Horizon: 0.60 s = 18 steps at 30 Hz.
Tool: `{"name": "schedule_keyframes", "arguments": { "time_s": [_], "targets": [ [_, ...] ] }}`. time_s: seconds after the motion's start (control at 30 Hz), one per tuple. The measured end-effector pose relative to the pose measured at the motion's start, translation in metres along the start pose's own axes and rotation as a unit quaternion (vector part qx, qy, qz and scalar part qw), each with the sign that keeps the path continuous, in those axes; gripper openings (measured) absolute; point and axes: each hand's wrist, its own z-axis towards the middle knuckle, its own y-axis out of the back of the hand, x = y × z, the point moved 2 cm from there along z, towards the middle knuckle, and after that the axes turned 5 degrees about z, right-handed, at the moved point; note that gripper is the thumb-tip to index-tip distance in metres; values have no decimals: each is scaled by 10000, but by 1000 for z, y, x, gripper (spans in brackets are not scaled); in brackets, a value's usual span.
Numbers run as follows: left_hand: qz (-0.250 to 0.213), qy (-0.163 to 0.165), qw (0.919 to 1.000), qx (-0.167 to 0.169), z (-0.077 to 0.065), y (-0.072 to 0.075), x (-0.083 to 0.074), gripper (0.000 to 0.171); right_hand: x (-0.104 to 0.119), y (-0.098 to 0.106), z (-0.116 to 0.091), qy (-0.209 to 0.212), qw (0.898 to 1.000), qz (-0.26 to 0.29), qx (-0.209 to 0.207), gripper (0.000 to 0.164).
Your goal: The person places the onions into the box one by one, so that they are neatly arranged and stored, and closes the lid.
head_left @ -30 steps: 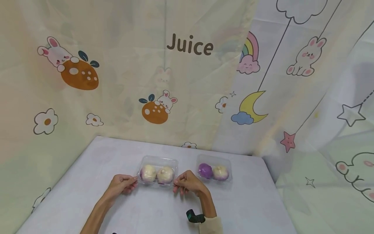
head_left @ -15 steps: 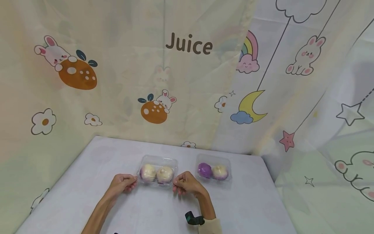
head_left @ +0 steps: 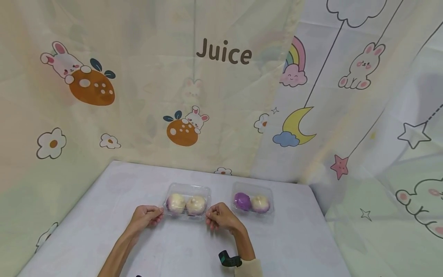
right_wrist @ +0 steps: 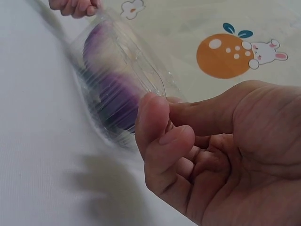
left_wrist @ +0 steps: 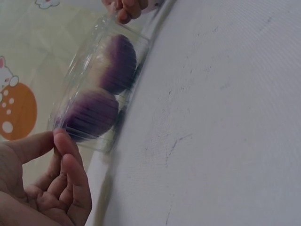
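A clear plastic clamshell box [head_left: 190,188] stands on the white table, with two round cream-and-purple bulbs [head_left: 196,205] inside; they look like turnips or onions. At its near left corner my left hand [head_left: 145,216] pinches the rim between thumb and index finger. My right hand [head_left: 223,216] pinches the near right corner the same way. Both wrist views show the thumb and fingertips on the plastic edge, and the bulbs' purple sides [left_wrist: 89,115] through the ribbed wall. In the right wrist view, the fingers hide part of the box's corner.
To the right stands a second clear box [head_left: 254,188] holding a purple ball-shaped piece [head_left: 243,201] and a cream-and-purple bulb [head_left: 260,204]. The white table [head_left: 187,250] ends at printed curtains [head_left: 221,115] behind and at the sides.
Both hands keep their pinch on the box corners and barely move. The box stays nearly in place. The head view has shifted very slightly.
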Motion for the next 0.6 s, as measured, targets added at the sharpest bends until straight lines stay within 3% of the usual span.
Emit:
{"name": "schedule_keyframes", "arguments": {
  "time_s": [0.6],
  "targets": [
    [-112,-111,9993,-336,18,-8,-10,28,4,1,1,156,9947,-76,-1015,24]
  ]
}}
